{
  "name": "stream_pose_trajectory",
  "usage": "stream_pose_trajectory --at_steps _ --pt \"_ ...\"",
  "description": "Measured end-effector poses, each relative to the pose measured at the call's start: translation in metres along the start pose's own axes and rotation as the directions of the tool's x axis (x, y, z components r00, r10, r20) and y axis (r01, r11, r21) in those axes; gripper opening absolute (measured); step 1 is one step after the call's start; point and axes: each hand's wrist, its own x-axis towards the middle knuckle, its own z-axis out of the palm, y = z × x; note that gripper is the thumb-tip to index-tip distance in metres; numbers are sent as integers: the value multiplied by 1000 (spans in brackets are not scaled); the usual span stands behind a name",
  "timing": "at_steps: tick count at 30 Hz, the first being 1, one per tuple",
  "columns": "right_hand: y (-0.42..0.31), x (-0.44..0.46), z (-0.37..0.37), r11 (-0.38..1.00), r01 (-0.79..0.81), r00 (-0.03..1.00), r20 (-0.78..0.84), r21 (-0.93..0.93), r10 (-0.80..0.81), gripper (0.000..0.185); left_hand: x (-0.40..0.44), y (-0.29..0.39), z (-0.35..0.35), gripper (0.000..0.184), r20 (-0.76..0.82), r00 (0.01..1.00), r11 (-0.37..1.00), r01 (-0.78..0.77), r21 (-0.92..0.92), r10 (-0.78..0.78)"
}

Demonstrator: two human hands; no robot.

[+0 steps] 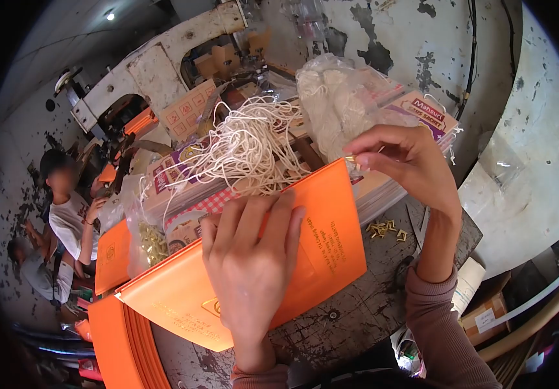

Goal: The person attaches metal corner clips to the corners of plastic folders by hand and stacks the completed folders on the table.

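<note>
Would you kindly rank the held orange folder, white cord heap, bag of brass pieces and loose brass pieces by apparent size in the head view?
1. Orange folder, though nearness to the camera likely enlarges it
2. White cord heap
3. Bag of brass pieces
4. Loose brass pieces

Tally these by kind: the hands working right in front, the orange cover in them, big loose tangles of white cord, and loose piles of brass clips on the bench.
Hands: 2 (left hand, right hand)
Orange cover: 1
White cord tangle: 1
Brass clip pile: 1
Total: 5
</note>
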Motion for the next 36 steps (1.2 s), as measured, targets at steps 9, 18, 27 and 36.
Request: stream_pose_trajectory --at_steps 9,18,27,36 --pt "2 -2 -1 996 86 995 40 6 -86 11 -3 1 6 20 -3 1000 998 2 -61 -3" --pt "-9 -9 -4 997 42 996 76 -69 -37 16 -1 8 -2 19 26 1000 1000 14 -11 -14" --pt "-8 -9 -4 1000 10 999 49 12 -10 16 -2 8 -1 21 44 999 1000 7 -15 -7" --pt "-11 -10 2 995 61 998 36 -74 -58 14 -3 13 10 27 26 1000 998 -5 -67 7"
